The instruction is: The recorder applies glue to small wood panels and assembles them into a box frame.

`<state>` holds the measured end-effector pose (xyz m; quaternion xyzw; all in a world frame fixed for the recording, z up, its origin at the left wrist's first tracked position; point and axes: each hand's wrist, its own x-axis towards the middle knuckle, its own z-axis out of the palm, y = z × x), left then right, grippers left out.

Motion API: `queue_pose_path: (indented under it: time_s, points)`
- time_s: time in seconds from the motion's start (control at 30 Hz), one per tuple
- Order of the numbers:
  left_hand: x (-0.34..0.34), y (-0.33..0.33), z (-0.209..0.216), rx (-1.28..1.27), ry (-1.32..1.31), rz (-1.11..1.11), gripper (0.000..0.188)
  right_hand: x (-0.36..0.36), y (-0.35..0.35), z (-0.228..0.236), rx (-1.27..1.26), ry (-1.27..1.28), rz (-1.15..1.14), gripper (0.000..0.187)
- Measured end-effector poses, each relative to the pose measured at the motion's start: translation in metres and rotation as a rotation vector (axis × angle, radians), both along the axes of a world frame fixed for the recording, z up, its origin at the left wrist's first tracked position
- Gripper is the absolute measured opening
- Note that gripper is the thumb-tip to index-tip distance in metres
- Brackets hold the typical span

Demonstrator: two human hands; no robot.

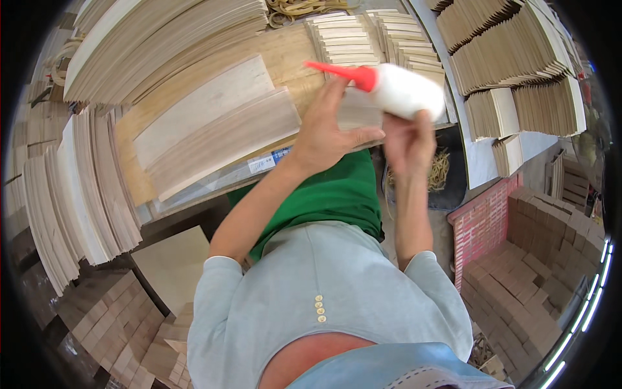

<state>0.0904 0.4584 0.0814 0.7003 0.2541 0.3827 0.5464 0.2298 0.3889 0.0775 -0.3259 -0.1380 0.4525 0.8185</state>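
A white squeeze bottle (409, 91) with a long red nozzle lies tilted in the air over the worktable, its tip toward the left. My right hand (409, 144) grips the bottle from below near its base. Beside the red cap is my left hand (327, 126), its thumb stretched out to the right; the fingertips reach the nozzle, and I cannot tell whether they touch it. Under and left of the hands, thin pale wood sheets (220, 139) lie on a plywood board (129, 155). Motion blurs the bottle slightly.
Tall stacks of thin wood sheets (162, 45) stand at the far left, with more (84, 188) at the left edge. Small slats (343, 39) lie in rows behind the bottle. Stacked pieces (508, 52) fill the right table. A pink crate (483, 220) stands below it.
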Motion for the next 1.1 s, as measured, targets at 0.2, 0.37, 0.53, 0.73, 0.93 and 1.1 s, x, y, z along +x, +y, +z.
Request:
queue_pose_path:
  time_s: [0.2, 0.37, 0.53, 0.73, 0.93, 1.1]
  points:
    - [0.029, 0.052, -0.035, 0.868, 0.554, -0.024, 0.102, 0.073, 0.026, 0.040, 0.094, -0.163, -0.035, 0.062]
    - [0.043, 0.081, -0.043, 0.918, 0.766, -0.088, 0.107, 0.091, 0.055, 0.045, 0.026, -0.247, -0.028, 0.063]
    - [0.045, 0.087, -0.042, 0.836, 0.868, -0.162, 0.107, 0.100, 0.084, 0.039, 0.032, -0.277, 0.032, 0.058]
    - [0.044, 0.090, -0.040, 0.768, 0.850, -0.189, 0.105, 0.106, 0.137, 0.029, -0.042, -0.363, 0.081, 0.045]
    - [0.043, 0.092, -0.040, 0.675, 0.808, -0.211, 0.105, 0.104, 0.186, 0.019, -0.120, -0.484, 0.146, 0.042]
    - [0.043, 0.092, -0.041, 0.637, 0.797, -0.204, 0.103, 0.094, 0.208, 0.007, -0.156, -0.529, 0.194, 0.036]
